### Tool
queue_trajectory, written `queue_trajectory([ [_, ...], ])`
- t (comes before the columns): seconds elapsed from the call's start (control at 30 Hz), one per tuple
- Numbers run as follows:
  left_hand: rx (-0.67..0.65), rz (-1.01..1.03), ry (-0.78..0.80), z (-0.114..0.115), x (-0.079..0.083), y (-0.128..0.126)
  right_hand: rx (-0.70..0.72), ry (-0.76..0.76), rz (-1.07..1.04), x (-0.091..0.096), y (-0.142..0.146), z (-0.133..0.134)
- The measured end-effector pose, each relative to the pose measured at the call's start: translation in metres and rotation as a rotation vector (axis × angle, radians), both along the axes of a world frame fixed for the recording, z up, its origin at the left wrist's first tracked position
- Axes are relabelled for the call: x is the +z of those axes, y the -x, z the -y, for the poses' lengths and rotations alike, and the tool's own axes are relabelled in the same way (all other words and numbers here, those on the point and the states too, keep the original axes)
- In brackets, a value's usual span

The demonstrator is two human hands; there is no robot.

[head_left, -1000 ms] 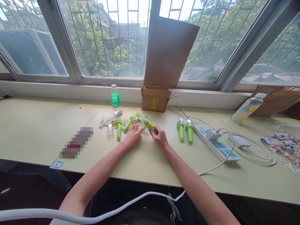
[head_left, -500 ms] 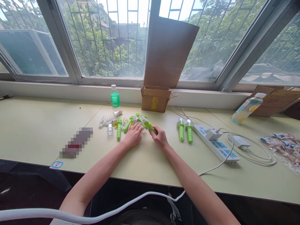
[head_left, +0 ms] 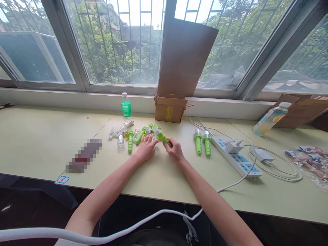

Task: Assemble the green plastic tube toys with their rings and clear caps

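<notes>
My right hand [head_left: 175, 150] is closed round the handle end of a green ribbed toy [head_left: 160, 134] whose clear cap points up and away. My left hand [head_left: 146, 149] rests on the table just left of it, fingers reaching into a pile of green handles [head_left: 130, 140] and clear caps [head_left: 120, 141]; I cannot make out what its fingertips pinch. Two finished green pieces with clear caps [head_left: 202, 142] lie side by side to the right of my right hand.
A green-labelled bottle [head_left: 125, 108] and an open cardboard box [head_left: 169, 107] stand by the window sill. A white power strip [head_left: 237, 156] with cables lies at the right, with a tilted bottle [head_left: 270, 118] and plastic packets [head_left: 309, 162] beyond. A white cable [head_left: 107, 235] crosses the near edge.
My left hand's fingers have curled slightly inward near the pile. My right hand and the green toy have hardly moved.
</notes>
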State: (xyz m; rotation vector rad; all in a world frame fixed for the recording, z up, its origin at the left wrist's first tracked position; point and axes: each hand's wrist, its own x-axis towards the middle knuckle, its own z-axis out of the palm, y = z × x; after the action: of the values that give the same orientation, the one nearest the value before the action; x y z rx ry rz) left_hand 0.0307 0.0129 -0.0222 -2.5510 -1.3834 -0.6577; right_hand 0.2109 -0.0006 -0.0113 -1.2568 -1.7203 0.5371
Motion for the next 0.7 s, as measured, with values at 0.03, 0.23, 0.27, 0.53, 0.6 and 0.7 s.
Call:
queue_trajectory([
  [0.03, -0.001, 0.004, 0.006, -0.0002, -0.0002, -0.0004, 0.000, 0.000, 0.003, -0.0001, 0.0000, 0.0000],
  [0.23, -0.033, -0.007, 0.030, -0.0019, 0.0002, -0.0009, -0.005, -0.001, 0.013, 0.0012, 0.0004, 0.0014],
  [0.27, -0.038, -0.007, 0.033, -0.0022, 0.0005, -0.0007, -0.008, -0.003, 0.014, 0.0016, 0.0004, 0.0017],
  [0.53, -0.067, 0.032, 0.003, -0.0050, 0.0035, 0.0005, 0.001, 0.001, 0.002, 0.0022, 0.0006, 0.0019],
  [0.6, -0.058, 0.063, -0.010, -0.0051, 0.0051, 0.0005, -0.008, -0.003, 0.002, 0.0021, 0.0009, 0.0018],
  [0.7, -0.040, 0.119, -0.050, -0.0048, 0.0089, 0.0027, -0.011, -0.013, 0.008, 0.0023, 0.0010, 0.0018],
])
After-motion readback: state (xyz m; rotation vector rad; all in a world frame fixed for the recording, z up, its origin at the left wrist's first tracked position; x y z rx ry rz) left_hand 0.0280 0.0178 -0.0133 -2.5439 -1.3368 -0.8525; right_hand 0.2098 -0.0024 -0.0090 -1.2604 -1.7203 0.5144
